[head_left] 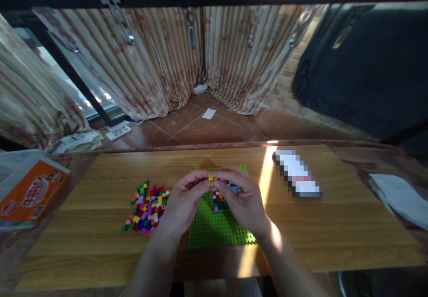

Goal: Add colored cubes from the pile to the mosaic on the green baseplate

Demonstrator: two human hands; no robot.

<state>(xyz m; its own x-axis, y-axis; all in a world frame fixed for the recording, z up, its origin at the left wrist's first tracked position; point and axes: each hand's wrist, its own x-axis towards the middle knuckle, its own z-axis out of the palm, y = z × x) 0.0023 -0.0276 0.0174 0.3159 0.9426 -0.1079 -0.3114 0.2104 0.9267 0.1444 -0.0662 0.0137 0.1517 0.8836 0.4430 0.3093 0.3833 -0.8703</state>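
Over a green studded baseplate (pixel 220 232), my left hand (pixel 185 199) and my right hand (pixel 242 196) meet at the fingertips. Between them they pinch a small yellow toy brick (pixel 210 179); both hands touch it. Partly hidden under my right hand, a patch of multicoloured bricks (pixel 219 202) sits on the baseplate in close rows. To the left of my left hand, a loose heap of small coloured bricks (pixel 149 210) is spread on the wooden table.
A phone-shaped, pixelated object (pixel 297 174) lies at the table's (pixel 301 230) right rear. An orange and white package (pixel 35 190) is at the far left, and papers (pixel 401 199) are at the far right. Curtains (pixel 160 65) hang behind.
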